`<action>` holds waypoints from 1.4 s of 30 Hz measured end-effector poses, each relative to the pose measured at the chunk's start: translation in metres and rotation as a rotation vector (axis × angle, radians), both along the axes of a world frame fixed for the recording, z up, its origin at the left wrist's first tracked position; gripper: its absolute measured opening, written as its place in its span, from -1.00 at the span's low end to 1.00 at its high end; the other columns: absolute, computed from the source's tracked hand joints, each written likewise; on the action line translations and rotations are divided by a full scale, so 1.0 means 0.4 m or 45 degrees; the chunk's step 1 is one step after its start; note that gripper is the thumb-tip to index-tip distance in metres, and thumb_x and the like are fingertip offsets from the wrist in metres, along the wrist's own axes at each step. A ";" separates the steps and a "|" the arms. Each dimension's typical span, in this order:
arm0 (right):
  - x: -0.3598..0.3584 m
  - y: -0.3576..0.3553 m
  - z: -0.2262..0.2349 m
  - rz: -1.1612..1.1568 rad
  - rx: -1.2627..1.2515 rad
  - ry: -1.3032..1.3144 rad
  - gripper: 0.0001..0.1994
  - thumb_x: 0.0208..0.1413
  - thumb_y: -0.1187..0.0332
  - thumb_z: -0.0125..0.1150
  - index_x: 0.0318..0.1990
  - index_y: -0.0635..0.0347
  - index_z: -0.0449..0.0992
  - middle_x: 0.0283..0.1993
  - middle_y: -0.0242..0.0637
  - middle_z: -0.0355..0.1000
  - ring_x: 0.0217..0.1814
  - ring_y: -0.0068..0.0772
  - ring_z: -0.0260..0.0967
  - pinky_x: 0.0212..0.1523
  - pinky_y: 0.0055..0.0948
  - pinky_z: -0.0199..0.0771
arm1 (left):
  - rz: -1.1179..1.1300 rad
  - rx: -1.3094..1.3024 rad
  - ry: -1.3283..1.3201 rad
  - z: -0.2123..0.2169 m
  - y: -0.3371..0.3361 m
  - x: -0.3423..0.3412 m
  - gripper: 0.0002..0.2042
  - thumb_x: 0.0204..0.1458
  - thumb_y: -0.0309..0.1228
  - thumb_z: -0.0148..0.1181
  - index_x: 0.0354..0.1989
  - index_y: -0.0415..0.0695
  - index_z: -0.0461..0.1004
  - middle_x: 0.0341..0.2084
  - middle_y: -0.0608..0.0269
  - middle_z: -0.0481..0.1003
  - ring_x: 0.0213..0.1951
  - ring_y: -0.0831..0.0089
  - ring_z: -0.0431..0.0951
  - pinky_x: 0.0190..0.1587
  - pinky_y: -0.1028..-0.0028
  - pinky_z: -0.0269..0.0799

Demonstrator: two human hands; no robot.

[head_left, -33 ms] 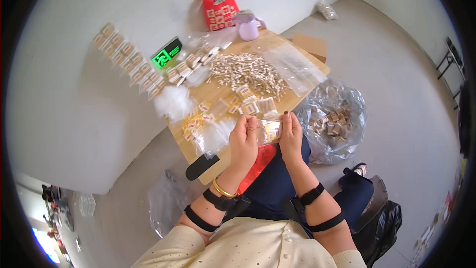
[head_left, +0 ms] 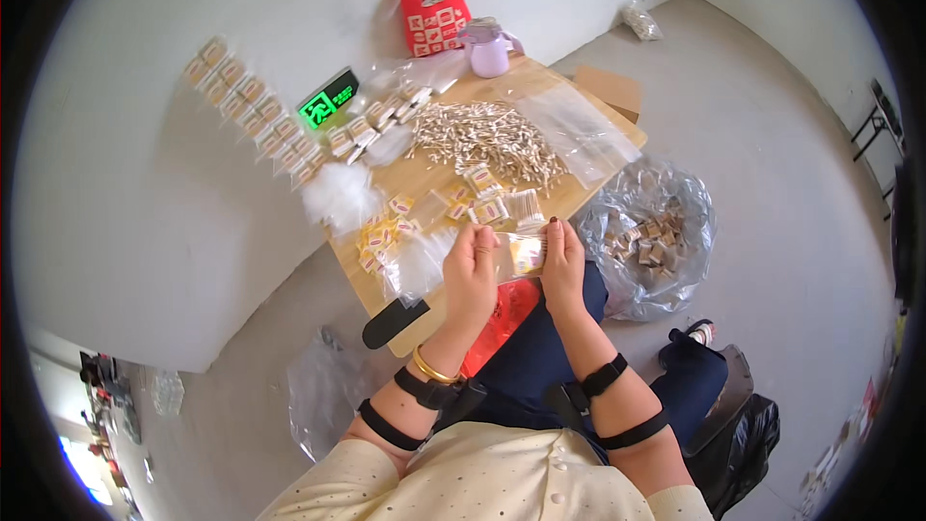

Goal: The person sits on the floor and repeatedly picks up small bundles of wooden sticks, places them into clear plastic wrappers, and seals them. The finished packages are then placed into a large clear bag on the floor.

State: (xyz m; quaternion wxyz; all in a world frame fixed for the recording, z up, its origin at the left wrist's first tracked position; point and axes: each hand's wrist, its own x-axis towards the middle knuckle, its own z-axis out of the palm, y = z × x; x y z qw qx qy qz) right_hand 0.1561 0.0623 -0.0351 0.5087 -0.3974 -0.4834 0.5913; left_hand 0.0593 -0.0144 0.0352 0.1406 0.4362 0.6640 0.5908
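Between my two hands, in front of the near table edge, is a small clear plastic bag (head_left: 526,256) with a yellow and white card showing inside. My left hand (head_left: 470,275) pinches its left side with the thumb on top. The fingers of my right hand (head_left: 562,265) close on its right side. Just beyond lie a bundle of cotton swabs (head_left: 524,204) and several filled packets (head_left: 487,211). Loose yellow and white cards (head_left: 381,236) are spread to the left, beside flat clear bags (head_left: 420,265). A heap of loose cotton swabs (head_left: 487,142) covers the table's middle.
A large clear bag (head_left: 696,265) holding small swab packs stands on the floor at the right. At the table's far end are a lilac jug (head_left: 489,60) and a red bag (head_left: 434,21). Rows of packets (head_left: 253,108) line the left, near a lit green sign (head_left: 328,99).
The view has shifted very slightly, so the table sits a little further right in it. Both hands keep their hold on the plastic bag.
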 end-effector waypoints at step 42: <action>-0.145 0.108 -0.225 -0.039 0.032 -0.650 -0.66 0.29 0.23 -0.12 -0.38 0.34 0.40 -0.56 -0.16 0.33 -0.50 -0.34 0.29 -0.40 -0.33 0.27 | 0.396 -0.564 0.903 -0.187 0.055 -0.521 -0.74 0.24 -0.17 -0.12 -0.35 -0.08 0.36 -0.64 0.05 0.48 -0.57 0.04 0.50 -0.52 0.12 0.32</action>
